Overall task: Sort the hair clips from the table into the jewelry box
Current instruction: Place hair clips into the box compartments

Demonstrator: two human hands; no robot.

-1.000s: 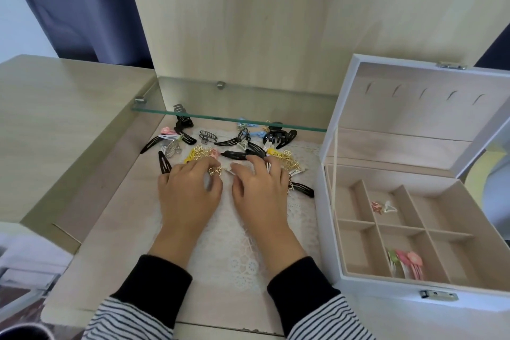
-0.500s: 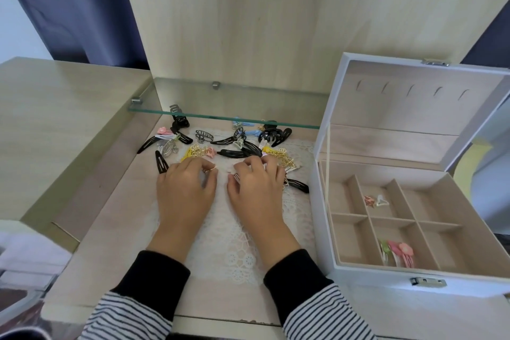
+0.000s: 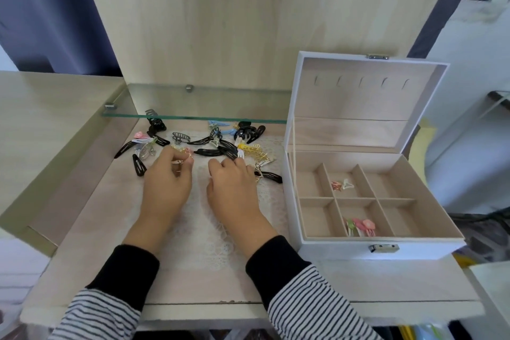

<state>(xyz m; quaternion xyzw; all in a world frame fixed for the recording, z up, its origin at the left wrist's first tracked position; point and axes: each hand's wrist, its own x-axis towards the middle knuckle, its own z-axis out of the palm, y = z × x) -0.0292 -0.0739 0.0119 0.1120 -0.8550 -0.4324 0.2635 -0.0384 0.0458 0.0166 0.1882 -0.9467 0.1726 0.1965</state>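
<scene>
Clips (image 3: 208, 152) lie scattered on the bench (image 3: 82, 229) at twelve o'clock from both hands, partly beneath a glass shelf (image 3: 220, 103). The left hand (image 3: 165, 185) pinches a small gold clip (image 3: 178, 165) in curled fingers. The right hand (image 3: 234, 190) curls into the pile; whether it grasps anything I cannot tell. At three o'clock the box (image 3: 345, 251) stands open, with a few clips in its two middle compartments.
</scene>
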